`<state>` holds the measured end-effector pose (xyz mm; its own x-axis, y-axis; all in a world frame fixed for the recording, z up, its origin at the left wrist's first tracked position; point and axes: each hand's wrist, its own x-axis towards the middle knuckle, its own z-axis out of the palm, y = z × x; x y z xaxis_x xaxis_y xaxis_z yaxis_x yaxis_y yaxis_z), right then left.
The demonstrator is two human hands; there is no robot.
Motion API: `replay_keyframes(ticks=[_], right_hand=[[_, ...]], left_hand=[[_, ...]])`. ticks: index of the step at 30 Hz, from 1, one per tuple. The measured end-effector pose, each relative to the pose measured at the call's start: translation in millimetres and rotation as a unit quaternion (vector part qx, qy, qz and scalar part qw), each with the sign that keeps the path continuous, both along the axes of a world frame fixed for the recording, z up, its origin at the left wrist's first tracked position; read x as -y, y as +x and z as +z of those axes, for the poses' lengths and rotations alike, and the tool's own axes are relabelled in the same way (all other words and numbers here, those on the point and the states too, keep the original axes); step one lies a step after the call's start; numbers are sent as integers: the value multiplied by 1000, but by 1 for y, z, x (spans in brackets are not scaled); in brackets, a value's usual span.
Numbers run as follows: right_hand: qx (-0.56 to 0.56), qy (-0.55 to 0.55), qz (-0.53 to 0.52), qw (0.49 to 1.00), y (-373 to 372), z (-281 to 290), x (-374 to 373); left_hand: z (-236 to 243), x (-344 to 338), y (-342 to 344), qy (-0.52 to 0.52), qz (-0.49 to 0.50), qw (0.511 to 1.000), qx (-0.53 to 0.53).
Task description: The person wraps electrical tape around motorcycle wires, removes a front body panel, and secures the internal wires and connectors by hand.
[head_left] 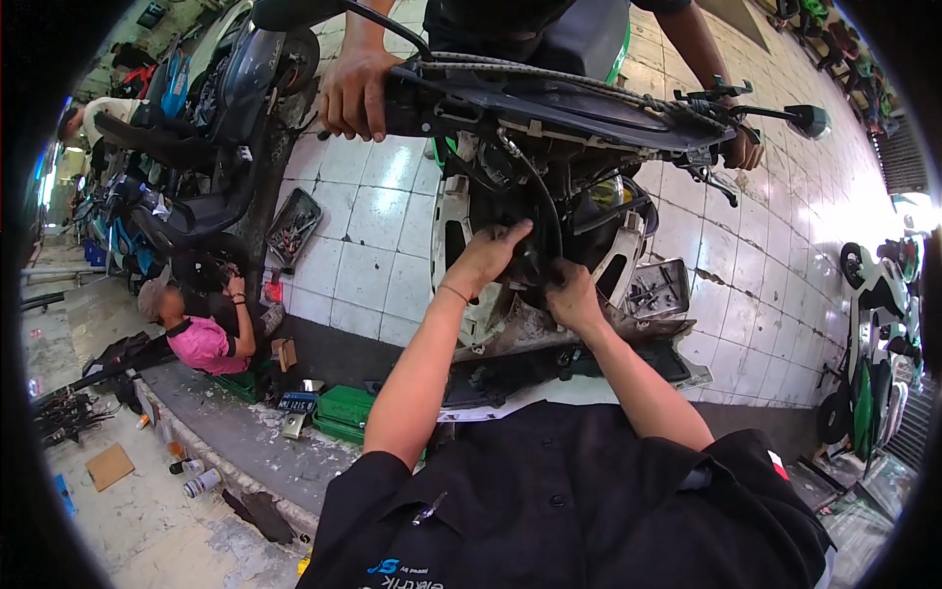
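Your two hands, left hand point(488, 257) and right hand point(571, 296), grip black cables point(549, 221) inside one scooter point(549, 147); white tiled floor point(368, 245) at nine o'clock.

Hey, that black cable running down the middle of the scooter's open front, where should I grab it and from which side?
Take the black cable on its bare curved stretch above the right hand, pinching it from the right side. The left hand and packed parts crowd its left, and its lower end disappears behind the hands. That stretch stands free of the scooter frame, so fingers could probably close round it.
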<state>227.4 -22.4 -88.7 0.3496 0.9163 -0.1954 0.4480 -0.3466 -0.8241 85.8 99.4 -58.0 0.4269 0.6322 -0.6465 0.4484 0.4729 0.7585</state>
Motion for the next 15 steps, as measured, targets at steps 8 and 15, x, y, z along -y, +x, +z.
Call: replay_keyframes(ticks=[8,15], right_hand=[[-116,-6,-112,987,-21,7,10],[-50,-2,-32,998,-10,14,4]], left_hand=[[-37,44,-11,87,44,987,131],[-45,46,-11,99,79,981,144]])
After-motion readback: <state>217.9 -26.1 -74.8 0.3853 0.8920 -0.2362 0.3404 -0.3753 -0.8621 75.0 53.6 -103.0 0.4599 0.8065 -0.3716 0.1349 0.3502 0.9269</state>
